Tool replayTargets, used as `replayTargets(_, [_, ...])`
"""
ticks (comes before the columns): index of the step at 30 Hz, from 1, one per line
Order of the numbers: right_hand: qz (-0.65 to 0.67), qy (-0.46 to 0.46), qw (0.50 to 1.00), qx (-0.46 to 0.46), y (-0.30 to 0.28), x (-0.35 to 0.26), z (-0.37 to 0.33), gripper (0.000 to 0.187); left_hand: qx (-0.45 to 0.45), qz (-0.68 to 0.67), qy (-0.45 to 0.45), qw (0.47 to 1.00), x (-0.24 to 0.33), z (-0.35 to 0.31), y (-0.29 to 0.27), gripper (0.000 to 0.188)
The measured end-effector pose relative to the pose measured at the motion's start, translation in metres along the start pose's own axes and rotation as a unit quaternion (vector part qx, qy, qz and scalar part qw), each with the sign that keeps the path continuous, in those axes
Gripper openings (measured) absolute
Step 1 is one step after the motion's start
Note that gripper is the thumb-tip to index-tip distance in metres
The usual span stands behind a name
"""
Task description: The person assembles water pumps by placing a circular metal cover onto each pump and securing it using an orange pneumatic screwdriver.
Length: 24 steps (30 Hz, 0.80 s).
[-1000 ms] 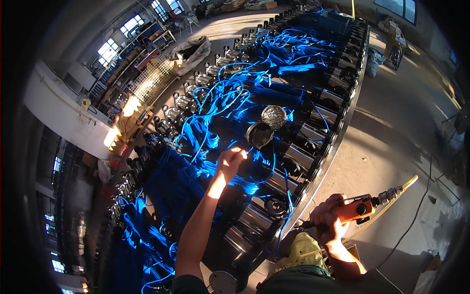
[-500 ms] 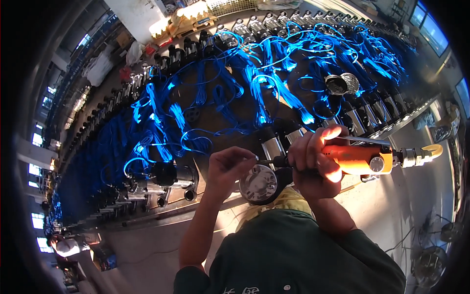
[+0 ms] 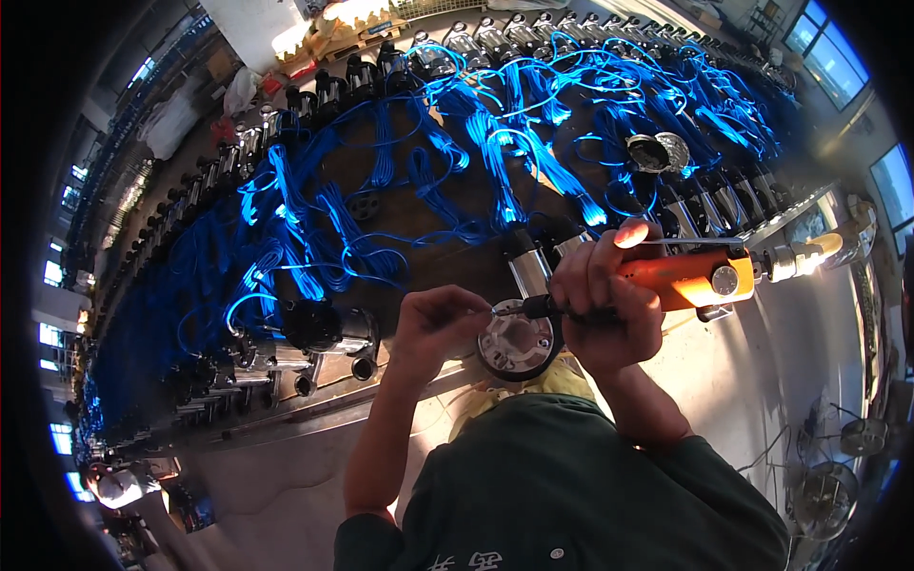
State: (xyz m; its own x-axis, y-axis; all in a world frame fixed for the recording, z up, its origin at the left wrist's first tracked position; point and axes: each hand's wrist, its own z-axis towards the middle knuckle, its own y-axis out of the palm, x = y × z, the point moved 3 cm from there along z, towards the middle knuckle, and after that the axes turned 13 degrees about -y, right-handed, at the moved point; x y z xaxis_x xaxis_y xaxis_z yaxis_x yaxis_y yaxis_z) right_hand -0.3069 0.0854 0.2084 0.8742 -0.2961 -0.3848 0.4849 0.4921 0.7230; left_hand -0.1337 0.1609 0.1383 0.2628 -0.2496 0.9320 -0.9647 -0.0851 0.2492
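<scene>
My right hand (image 3: 609,300) is wrapped round an orange air screwdriver (image 3: 690,278) with a silver lever along its top and a metal hose fitting at its rear. Its black chuck and bit point left. My left hand (image 3: 438,328) is pinched at the bit's tip; a tiny bright thing shows at the fingertips, too small to name. Just below the bit, the round silver end of a pump-like housing (image 3: 517,340) with a dark rim faces up, close to my body. What supports that housing is hidden.
Across the long workbench (image 3: 466,271) lie many bundled blue cables (image 3: 495,171). Silver and black cylindrical pump bodies (image 3: 528,266) line its edges. Two round metal parts (image 3: 649,152) sit at the right. Another person (image 3: 119,485) is far left; wire-guarded fans (image 3: 826,500) stand lower right.
The view has shifted slightly. The screwdriver and my right hand have moved a little left, bringing the bit across the housing's upper edge. My left fingers stay pinched at the tip.
</scene>
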Motion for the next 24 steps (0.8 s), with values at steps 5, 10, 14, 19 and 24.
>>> replayTargets(5, [0.006,0.009,1.0,0.006,-0.005,0.0,0.002,0.039,-0.024,-0.028,-0.004,0.999,-0.005,0.008,0.0,0.01])
replayTargets(10, [0.031,0.025,0.999,-0.024,-0.013,0.004,-0.002,0.037,-0.092,-0.091,-0.054,0.99,-0.015,0.017,-0.001,0.009])
replayTargets(14, [-0.051,-0.02,0.998,-0.038,-0.019,0.014,-0.012,0.034,-0.052,-0.153,-0.102,0.982,-0.026,0.024,0.006,0.011])
replayTargets(19, [-0.096,-0.051,0.993,-0.056,-0.017,0.022,-0.02,0.035,-0.011,-0.3,-0.134,0.944,-0.046,0.021,0.007,0.009])
replayTargets(24, [-0.083,-0.054,0.992,-0.075,-0.012,0.029,-0.019,0.034,-0.013,-0.349,-0.142,0.926,-0.047,0.013,0.01,0.014])
